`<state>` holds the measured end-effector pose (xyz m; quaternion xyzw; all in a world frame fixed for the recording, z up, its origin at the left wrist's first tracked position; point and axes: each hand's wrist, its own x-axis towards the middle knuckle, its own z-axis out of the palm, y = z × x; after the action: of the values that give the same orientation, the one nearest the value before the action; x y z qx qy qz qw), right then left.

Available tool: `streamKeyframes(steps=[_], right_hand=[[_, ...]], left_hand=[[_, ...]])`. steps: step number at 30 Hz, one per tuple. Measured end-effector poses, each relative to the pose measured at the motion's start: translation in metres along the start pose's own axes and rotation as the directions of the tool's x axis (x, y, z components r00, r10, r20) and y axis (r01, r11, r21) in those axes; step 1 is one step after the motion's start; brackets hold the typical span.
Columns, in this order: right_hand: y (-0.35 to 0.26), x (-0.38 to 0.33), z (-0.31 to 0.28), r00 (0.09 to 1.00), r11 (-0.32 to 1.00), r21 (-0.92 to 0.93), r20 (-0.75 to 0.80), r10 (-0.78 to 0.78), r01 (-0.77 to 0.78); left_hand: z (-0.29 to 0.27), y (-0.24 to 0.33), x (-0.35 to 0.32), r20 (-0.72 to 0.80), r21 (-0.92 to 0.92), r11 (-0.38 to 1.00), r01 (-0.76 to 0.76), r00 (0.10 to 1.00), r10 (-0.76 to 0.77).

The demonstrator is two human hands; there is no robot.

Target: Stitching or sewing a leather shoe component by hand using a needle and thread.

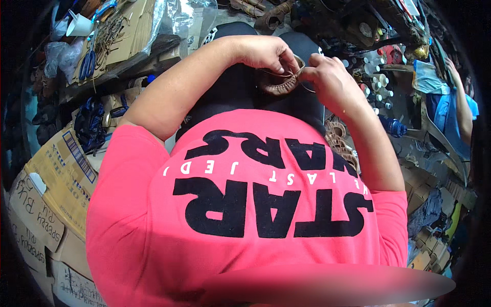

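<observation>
A brown leather shoe upper (274, 89), gathered with stitches along its rim, rests over my dark-trousered lap. My left hand (270, 54) is closed on its far edge, the fingertips reaching into the opening. At the right side of the rim my right hand (329, 75) is closed in a pinch. A thin pale cord (308, 88) loops out from the stitched edge beneath those fingers. Exactly how the right fingertips grip the cord is partly hidden.
More brown woven shoe pieces (336, 134) lie by my right hip. Several white-capped bottles (379, 82) stand to the right, near another person's arm (462, 110). At the left are blue-handled scissors (87, 65), a white cup (79, 24) and cardboard boxes (59, 176).
</observation>
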<state>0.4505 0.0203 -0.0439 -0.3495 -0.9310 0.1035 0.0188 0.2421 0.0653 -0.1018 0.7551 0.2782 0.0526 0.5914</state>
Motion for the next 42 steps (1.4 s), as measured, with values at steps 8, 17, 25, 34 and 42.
streamKeyframes(steps=[8, 17, 25, 34, 42], right_hand=[[0.02, 0.012, 0.031, 0.991, 0.877, 0.46, 0.069, 0.119, -0.137], [0.032, -0.015, 0.04, 0.968, 0.636, 0.742, 0.068, 0.242, -0.211], [0.053, 0.002, 0.077, 0.656, -0.083, 0.983, -0.045, 0.754, 0.163], [0.035, -0.026, 0.062, 0.906, -0.696, 0.682, 0.114, 0.406, 0.226], [0.072, -0.075, 0.073, 0.854, -0.363, 0.916, 0.32, 0.41, -0.17]], left_hand=[[-0.004, -0.003, 0.014, -0.106, -0.062, 0.997, 0.056, 0.992, -0.062], [0.017, 0.024, -0.066, -0.359, 0.292, 0.911, 0.292, 0.916, -0.178], [0.013, 0.012, -0.06, -0.798, -0.145, 0.957, -0.253, 0.602, 0.038], [0.002, -0.026, -0.061, -0.51, -0.816, 0.3, -0.494, 0.86, 0.028], [-0.035, -0.039, -0.114, -0.646, -0.36, 0.929, 0.083, 0.696, -0.313]])
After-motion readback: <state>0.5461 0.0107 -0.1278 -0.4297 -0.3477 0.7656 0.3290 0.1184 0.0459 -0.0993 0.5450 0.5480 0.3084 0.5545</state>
